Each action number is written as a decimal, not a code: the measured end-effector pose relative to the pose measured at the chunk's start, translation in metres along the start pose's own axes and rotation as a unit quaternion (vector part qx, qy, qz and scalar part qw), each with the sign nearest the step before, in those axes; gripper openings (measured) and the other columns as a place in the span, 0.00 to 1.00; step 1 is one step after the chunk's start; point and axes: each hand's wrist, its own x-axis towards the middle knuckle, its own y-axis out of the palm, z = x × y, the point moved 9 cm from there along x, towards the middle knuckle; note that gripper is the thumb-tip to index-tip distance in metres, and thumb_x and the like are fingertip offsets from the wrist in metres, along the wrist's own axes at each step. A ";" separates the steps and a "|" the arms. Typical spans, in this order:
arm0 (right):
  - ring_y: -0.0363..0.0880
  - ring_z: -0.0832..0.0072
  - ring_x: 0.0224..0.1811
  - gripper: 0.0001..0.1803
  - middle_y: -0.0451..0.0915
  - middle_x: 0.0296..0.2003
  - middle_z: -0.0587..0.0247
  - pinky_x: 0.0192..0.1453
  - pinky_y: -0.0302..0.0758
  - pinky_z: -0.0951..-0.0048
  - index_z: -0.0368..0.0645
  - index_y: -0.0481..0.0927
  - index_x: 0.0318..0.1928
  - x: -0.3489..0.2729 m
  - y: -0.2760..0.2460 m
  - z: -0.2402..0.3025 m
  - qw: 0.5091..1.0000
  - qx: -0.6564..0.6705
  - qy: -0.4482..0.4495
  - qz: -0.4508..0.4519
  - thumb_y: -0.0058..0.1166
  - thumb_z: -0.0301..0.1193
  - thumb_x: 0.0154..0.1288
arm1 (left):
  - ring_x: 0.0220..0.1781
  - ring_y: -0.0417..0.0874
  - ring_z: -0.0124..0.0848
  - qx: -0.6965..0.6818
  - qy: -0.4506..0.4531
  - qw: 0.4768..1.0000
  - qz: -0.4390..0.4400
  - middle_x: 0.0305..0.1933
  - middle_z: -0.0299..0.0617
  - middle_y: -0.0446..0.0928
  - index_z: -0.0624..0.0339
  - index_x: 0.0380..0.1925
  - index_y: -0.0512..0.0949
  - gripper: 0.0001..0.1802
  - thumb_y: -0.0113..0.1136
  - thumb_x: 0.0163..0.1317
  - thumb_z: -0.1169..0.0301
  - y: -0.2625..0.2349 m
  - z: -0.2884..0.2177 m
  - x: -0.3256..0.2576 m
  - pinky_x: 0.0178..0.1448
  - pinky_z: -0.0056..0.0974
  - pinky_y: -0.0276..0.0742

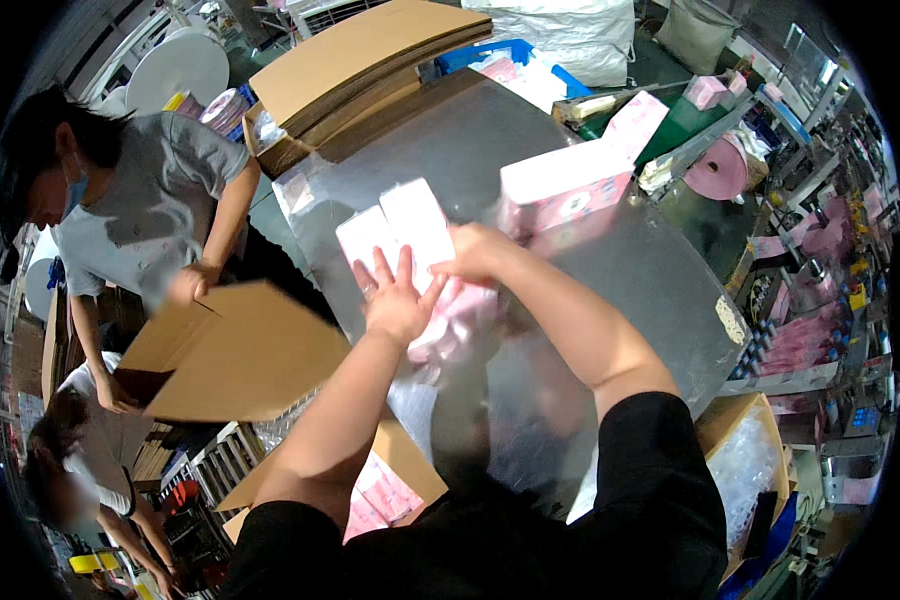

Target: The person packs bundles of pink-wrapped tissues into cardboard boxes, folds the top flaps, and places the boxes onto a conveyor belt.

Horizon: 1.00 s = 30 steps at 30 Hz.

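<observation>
Now your left hand [402, 305] lies on the white packs [417, 215] near the middle of the grey table [480, 125], its fingers spread out and not closed around anything. Your right hand [477, 252] touches the right side of those packs with its fingers bent, though you cannot tell from this view whether they grasp them, and crumpled pink wrapping [455, 325] shows just below. Beyond it sits a pink-sided block of packs [570, 195], while at your left a co-worker holds a cardboard box [255, 355].
</observation>
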 end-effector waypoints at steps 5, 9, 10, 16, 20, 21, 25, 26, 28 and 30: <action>0.48 0.40 0.73 0.30 0.62 0.69 0.58 0.64 0.44 0.21 0.57 0.76 0.60 -0.051 -0.114 -0.123 0.912 -0.037 0.258 -0.317 0.47 0.58 0.63 | 0.77 0.28 0.63 -0.016 -0.016 0.999 0.049 0.79 0.54 0.35 0.36 0.73 0.52 0.52 0.53 0.51 0.28 -0.013 -0.029 -0.011 0.67 0.74 0.54; 0.44 0.42 0.75 0.25 0.67 0.66 0.65 0.61 0.31 0.13 0.63 0.81 0.54 -0.032 -0.079 -0.149 0.967 -0.071 0.239 -0.058 0.42 0.57 0.65 | 0.77 0.31 0.64 0.000 0.005 0.998 0.060 0.78 0.56 0.38 0.37 0.73 0.52 0.52 0.50 0.53 0.27 -0.016 -0.038 -0.010 0.73 0.66 0.50; 0.52 0.48 0.73 0.21 0.71 0.64 0.66 0.63 0.34 0.16 0.65 0.83 0.51 -0.033 -0.057 -0.108 0.984 -0.089 0.131 -0.087 0.47 0.54 0.64 | 0.77 0.31 0.64 0.020 0.013 0.999 0.048 0.78 0.58 0.38 0.39 0.73 0.52 0.51 0.49 0.54 0.28 -0.015 -0.027 -0.013 0.74 0.64 0.47; 0.69 0.54 0.61 0.19 0.78 0.49 0.52 0.66 0.61 0.49 0.46 0.78 0.44 -0.062 -0.111 -0.051 0.915 -0.093 -0.060 -0.387 0.58 0.43 0.55 | 0.76 0.31 0.67 0.041 0.061 0.997 0.012 0.77 0.63 0.40 0.44 0.73 0.53 0.51 0.48 0.55 0.28 -0.004 -0.013 -0.021 0.77 0.57 0.37; 0.64 0.55 0.68 0.56 0.69 0.63 0.42 0.67 0.64 0.51 0.49 0.47 0.74 -0.101 -0.168 -0.224 0.816 -0.111 0.436 -0.364 0.62 0.53 0.49 | 0.76 0.31 0.67 0.011 0.069 0.997 0.023 0.77 0.62 0.40 0.44 0.73 0.54 0.51 0.49 0.55 0.29 -0.006 -0.031 -0.018 0.77 0.57 0.40; 0.66 0.55 0.68 0.61 0.68 0.64 0.43 0.67 0.65 0.52 0.47 0.41 0.75 -0.109 -0.162 -0.261 0.822 -0.049 0.480 -0.301 0.62 0.54 0.48 | 0.76 0.31 0.67 0.016 0.071 0.997 0.023 0.77 0.61 0.40 0.44 0.73 0.54 0.51 0.49 0.55 0.29 -0.007 -0.034 -0.016 0.77 0.57 0.41; 0.80 0.53 0.53 0.68 0.78 0.53 0.40 0.56 0.77 0.62 0.29 0.41 0.72 -0.084 -0.115 -0.232 0.940 -0.058 0.302 -0.148 0.68 0.51 0.41 | 0.76 0.31 0.67 0.038 0.070 0.997 0.019 0.77 0.61 0.40 0.45 0.72 0.55 0.50 0.51 0.55 0.30 -0.005 -0.028 -0.010 0.77 0.56 0.42; 0.80 0.52 0.52 0.69 0.77 0.53 0.38 0.56 0.77 0.61 0.27 0.43 0.71 -0.088 -0.092 -0.202 0.960 -0.057 0.246 -0.117 0.69 0.52 0.38 | 0.76 0.31 0.67 0.045 0.067 0.997 0.019 0.77 0.61 0.40 0.45 0.72 0.55 0.50 0.51 0.55 0.31 -0.003 -0.025 -0.011 0.77 0.56 0.42; 0.81 0.50 0.49 0.62 0.79 0.47 0.35 0.54 0.78 0.60 0.24 0.52 0.68 -0.112 -0.052 -0.144 0.965 -0.069 0.239 -0.088 0.67 0.52 0.40 | 0.76 0.32 0.68 0.001 0.044 0.999 0.025 0.76 0.65 0.40 0.49 0.72 0.55 0.51 0.50 0.55 0.30 -0.007 -0.025 -0.019 0.76 0.57 0.45; 0.81 0.46 0.47 0.51 0.80 0.45 0.36 0.50 0.79 0.57 0.27 0.62 0.60 -0.149 -0.042 -0.105 0.967 -0.008 0.231 -0.103 0.65 0.51 0.42 | 0.76 0.33 0.68 0.013 0.073 0.997 0.019 0.76 0.66 0.40 0.54 0.72 0.54 0.53 0.50 0.55 0.30 0.000 -0.013 -0.042 0.75 0.58 0.48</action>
